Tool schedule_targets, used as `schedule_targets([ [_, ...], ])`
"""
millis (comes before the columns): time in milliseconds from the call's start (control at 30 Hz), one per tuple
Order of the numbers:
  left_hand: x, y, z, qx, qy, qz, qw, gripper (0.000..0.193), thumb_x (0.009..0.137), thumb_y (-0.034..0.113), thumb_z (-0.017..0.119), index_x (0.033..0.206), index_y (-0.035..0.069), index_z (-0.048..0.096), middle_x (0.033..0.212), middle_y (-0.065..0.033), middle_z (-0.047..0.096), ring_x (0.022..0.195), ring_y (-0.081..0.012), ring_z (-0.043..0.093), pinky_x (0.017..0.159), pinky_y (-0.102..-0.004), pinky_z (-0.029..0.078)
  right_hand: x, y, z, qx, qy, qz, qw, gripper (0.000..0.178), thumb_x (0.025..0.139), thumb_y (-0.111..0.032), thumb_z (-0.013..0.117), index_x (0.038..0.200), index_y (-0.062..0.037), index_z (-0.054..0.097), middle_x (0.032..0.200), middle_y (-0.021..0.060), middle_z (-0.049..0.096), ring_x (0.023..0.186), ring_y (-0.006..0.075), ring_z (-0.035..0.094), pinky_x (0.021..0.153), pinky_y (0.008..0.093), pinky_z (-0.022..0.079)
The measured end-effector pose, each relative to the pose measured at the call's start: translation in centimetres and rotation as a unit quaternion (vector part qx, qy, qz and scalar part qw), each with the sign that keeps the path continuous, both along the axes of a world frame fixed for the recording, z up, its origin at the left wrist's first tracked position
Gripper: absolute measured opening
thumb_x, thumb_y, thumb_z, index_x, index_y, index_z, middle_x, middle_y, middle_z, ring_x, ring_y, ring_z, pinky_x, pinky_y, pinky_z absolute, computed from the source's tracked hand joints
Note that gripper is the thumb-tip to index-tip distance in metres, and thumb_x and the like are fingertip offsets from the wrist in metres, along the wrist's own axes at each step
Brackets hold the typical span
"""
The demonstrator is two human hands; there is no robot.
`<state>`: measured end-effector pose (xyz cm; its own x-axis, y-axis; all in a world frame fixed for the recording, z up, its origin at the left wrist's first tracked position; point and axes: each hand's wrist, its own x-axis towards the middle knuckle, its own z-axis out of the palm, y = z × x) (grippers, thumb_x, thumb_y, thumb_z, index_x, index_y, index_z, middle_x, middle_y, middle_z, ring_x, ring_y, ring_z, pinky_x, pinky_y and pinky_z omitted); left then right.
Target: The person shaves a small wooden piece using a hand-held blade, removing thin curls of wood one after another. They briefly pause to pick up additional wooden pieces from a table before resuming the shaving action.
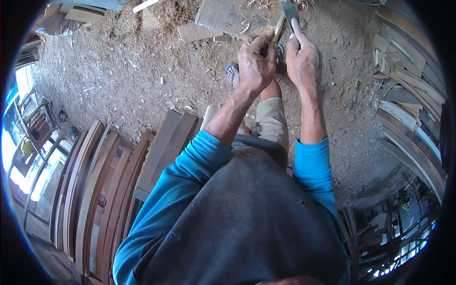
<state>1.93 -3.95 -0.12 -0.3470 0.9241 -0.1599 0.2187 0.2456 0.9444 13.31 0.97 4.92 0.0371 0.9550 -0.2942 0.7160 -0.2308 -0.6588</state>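
Note:
Beyond my feet, my left hand (259, 61) is closed around a narrow strip of wood (279, 29) that points up and away from me. Close beside it, my right hand (303, 59) grips a broad-bladed knife (289, 10). My index finger stretches along its flat grey blade. The blade lies right next to the strip's upper end; whether they touch I cannot tell. The knife's handle is hidden inside my fist. Under and behind the strip is a flat wooden board (221, 16) with curled shavings on it.
Sawdust and wood chips cover the ground (156, 80). Long planks (95, 190) stand stacked at the left, and more timber (413, 118) is piled along the right. A small screwdriver-like tool (356, 85) lies right of my arm. My sandalled foot (232, 73) is below the board.

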Motion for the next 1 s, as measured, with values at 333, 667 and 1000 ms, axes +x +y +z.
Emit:
schedule_targets([
  [333,1.5,-0.2,-0.1,-0.008,0.019,0.073,0.997,0.012,0.088,0.003,0.076,0.099,0.002,0.07,0.092,-0.0167,0.064,0.08,-0.0311,0.068,0.07,-0.0396,0.055,-0.5,-5.7,1.4,0.027,-0.052,0.06,0.997,0.042,0.103,-0.018,0.059,0.144,-0.0156,0.063,0.097,0.0251,0.069,0.087,0.0402,0.074,0.075,0.0471,0.059],
  [667,1.3,-0.2,-0.5,-0.02,-0.003,0.064,0.998,0.013,0.089,0.005,0.075,0.1,0.001,0.07,0.097,-0.0183,0.063,0.081,-0.0326,0.067,0.07,-0.0412,0.054,-1.0,-3.6,0.7,0.002,-0.082,0.05,0.995,0.043,0.103,-0.023,0.055,0.145,-0.015,0.062,0.093,0.0239,0.071,0.084,0.0382,0.074,0.073,0.0471,0.059],
  [1000,0.6,-0.3,-0.4,0.002,0.042,0.041,0.998,0.018,0.092,0.007,0.075,0.107,0.0,0.068,0.092,-0.0155,0.067,0.08,-0.026,0.071,0.071,-0.0374,0.058,-0.2,-1.3,1.9,0.011,0.007,0.026,1.0,0.041,0.104,-0.018,0.053,0.142,-0.0063,0.063,0.105,0.0243,0.075,0.093,0.0354,0.075,0.084,0.0427,0.058],
])
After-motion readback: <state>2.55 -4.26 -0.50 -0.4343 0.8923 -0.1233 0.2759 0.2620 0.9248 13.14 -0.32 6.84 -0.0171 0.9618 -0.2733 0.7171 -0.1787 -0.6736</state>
